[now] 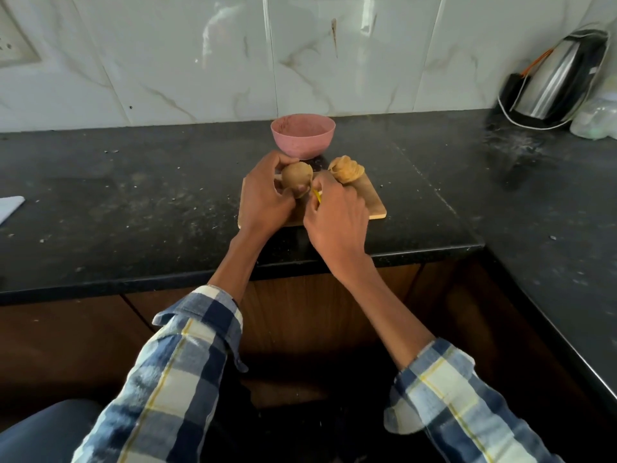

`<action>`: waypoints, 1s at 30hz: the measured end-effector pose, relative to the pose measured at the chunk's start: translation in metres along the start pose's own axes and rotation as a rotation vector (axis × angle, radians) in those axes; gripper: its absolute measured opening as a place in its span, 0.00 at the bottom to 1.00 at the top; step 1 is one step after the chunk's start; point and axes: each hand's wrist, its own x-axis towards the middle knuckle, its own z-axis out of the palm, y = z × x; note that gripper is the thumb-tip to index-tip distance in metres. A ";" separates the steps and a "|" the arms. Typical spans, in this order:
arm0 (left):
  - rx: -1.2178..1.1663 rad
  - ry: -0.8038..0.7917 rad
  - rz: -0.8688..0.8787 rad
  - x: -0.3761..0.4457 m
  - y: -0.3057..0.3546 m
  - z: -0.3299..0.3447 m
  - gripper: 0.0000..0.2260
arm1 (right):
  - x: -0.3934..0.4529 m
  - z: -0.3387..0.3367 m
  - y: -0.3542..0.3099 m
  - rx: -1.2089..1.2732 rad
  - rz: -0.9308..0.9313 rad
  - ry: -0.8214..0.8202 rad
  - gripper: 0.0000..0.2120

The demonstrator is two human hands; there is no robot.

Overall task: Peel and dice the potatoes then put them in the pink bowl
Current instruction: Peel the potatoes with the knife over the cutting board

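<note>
Both hands meet over a wooden cutting board (pixel 374 202) on the dark table (pixel 133 202). The left hand (pixel 263 202) curls around a brown potato (pixel 295 177), gripping it from the left with the thumb across its near side. The right hand (pixel 334 222) grasps a yellow tool (pixel 317 196), most of it hidden by the fingers, so its kind is hard to make out; only a small yellow sliver shows, touching the potato's near right side. More potatoes (pixel 345 171), blurred together, lie on the board's far right part. A pink bowl (pixel 302 137) stands just beyond the board. At far right a steel kettle (pixel 554 78) leans by the tiled wall.
</note>
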 end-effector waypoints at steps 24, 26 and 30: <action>-0.016 0.000 -0.007 -0.002 0.003 -0.003 0.17 | -0.016 -0.007 0.006 0.080 0.120 -0.008 0.05; -0.012 -0.003 -0.017 -0.002 0.003 -0.003 0.17 | -0.009 -0.010 0.005 0.080 0.089 0.060 0.05; -0.018 -0.008 -0.032 -0.003 0.005 -0.002 0.18 | 0.003 -0.017 0.000 0.037 0.013 0.102 0.04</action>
